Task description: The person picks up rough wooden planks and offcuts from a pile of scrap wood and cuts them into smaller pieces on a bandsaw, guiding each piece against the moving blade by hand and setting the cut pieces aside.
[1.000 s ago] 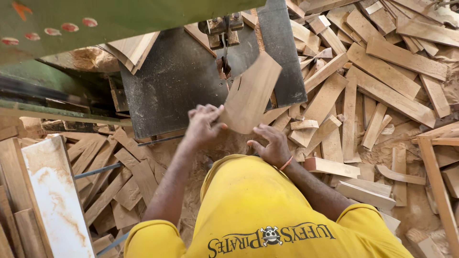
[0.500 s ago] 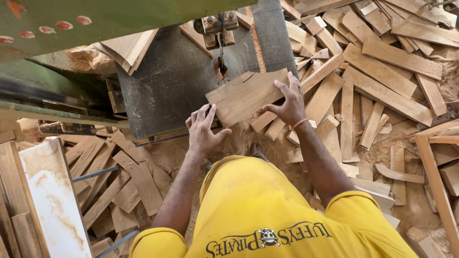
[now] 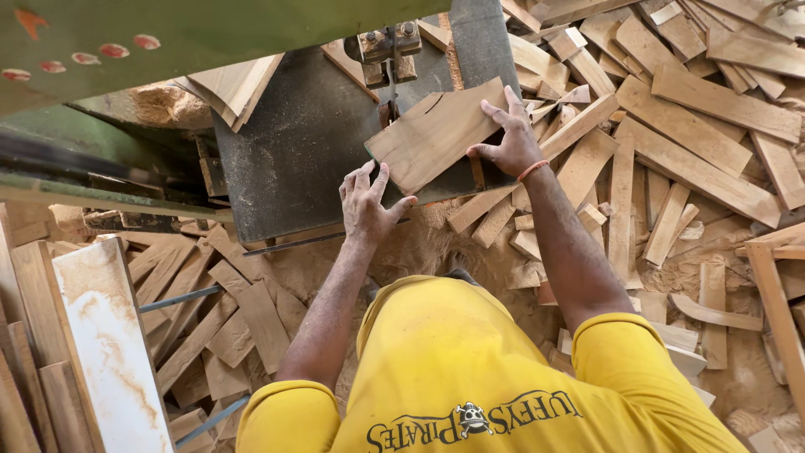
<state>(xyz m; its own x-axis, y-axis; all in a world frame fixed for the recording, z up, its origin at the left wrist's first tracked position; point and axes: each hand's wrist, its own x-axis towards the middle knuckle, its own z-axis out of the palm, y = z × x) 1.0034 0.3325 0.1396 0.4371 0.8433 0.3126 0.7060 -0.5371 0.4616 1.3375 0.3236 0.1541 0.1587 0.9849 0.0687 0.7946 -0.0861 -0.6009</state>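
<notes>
A flat brown wooden board [image 3: 436,134] lies on the dark steel saw table [image 3: 302,151], with its far edge against the thin vertical blade [image 3: 392,80]. My right hand [image 3: 510,138] presses on the board's right end, fingers spread. On the board's near left corner rests my left hand [image 3: 367,205], fingers spread and touching its edge. Both arms reach forward from my yellow shirt.
The green saw housing [image 3: 168,42] fills the upper left. Several cut wooden slats [image 3: 696,109] are heaped on the right and more slats [image 3: 218,319] lie lower left. Sawdust [image 3: 419,252] covers the floor below the table. A pale board [image 3: 109,352] leans at the left.
The board went from tilted up in the air to lying flat on the table against the blade. Both hands moved forward onto it.
</notes>
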